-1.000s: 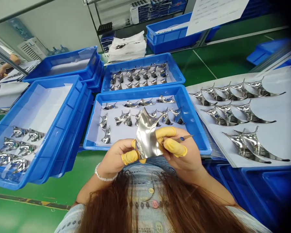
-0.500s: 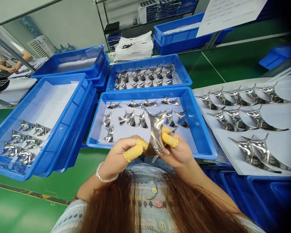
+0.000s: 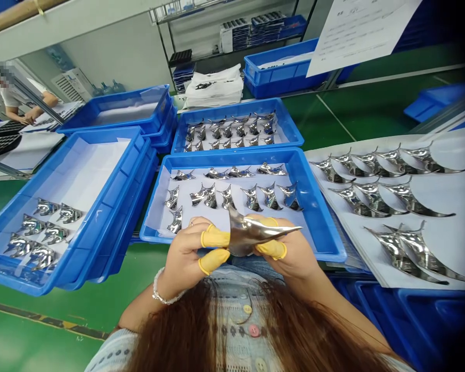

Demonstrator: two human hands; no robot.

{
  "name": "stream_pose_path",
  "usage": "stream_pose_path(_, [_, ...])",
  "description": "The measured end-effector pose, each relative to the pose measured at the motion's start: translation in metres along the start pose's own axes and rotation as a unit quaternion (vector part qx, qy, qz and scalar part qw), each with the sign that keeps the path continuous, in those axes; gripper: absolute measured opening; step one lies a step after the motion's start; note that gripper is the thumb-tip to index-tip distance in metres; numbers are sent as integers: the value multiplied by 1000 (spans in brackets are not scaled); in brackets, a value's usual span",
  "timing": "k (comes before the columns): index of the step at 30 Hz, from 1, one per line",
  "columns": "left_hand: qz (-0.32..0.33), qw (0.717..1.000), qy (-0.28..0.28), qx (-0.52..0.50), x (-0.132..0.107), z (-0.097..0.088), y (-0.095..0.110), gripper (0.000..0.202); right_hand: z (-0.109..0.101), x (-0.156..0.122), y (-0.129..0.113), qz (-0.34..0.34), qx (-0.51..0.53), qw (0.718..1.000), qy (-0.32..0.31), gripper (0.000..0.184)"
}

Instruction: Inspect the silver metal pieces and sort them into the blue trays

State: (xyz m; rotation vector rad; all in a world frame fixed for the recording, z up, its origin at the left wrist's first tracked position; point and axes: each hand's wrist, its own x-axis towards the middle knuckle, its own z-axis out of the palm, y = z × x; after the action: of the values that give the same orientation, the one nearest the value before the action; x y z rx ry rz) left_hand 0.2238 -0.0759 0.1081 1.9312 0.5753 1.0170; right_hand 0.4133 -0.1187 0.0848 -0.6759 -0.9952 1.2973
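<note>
Close to my chest I hold a curved, shiny metal piece (image 3: 248, 232) with pointed corners, one long tip stretching right. My left hand (image 3: 188, 253) pinches its left edge between thumb and finger, both in yellow finger cots. Around its right and lower side, my right hand (image 3: 290, 261) grips with cotted fingers, partly covered by the piece. Just beyond both hands is a blue tray (image 3: 320, 206) lined with white paper, where several similar metal pieces (image 3: 269, 196) lie in loose rows.
Another blue tray (image 3: 294, 124) of metal pieces sits behind. At left, stacked blue trays (image 3: 118, 201) carry several pieces in the top one. More pieces lie on white paper (image 3: 449, 248) at right. A paper sheet (image 3: 356, 36) hangs upper right. A co-worker's hands (image 3: 33, 114) appear far left.
The metal piece has turned in my hands, from upright to lying with its long tip pointing right. A thin pen-like tool seen by my right hand earlier is now hidden.
</note>
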Motion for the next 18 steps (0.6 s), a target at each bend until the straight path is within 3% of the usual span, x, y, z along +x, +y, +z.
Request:
stream_pose_path(4, [-9, 1000, 12, 22, 4, -3, 0, 20, -5, 1, -3, -81, -121, 989, 5, 32])
stream_pose_path(6, [-82, 995, 41, 37, 8, -9, -3, 18, -8, 5, -3, -156, -271, 950, 13, 22])
stream_pose_path(8, [-160, 986, 40, 26, 12, -19, -8, 24, -10, 12, -1, -247, -443, 862, 4, 17])
stream_pose_path(10, [-210, 978, 8, 6, 16, -33, -13, 34, -9, 22, 5, -334, -572, 748, -22, 21])
stream_pose_path(12, [-252, 967, -11, 16, 18, -47, -17, 40, -5, 33, 14, -395, -643, 653, -55, 26])
stream_pose_path(13, [-276, 961, -13, 31, 18, -54, -19, 40, -2, 39, 19, -412, -662, 622, -72, 29])
stream_pose_path(16, [-331, 941, -2, 67, 15, -74, -21, 32, 7, 54, 35, -436, -674, 587, -109, 34])
stream_pose_path(18, [-330, 941, 16, 75, 11, -85, -19, 25, 11, 62, 41, -443, -651, 604, -121, 32])
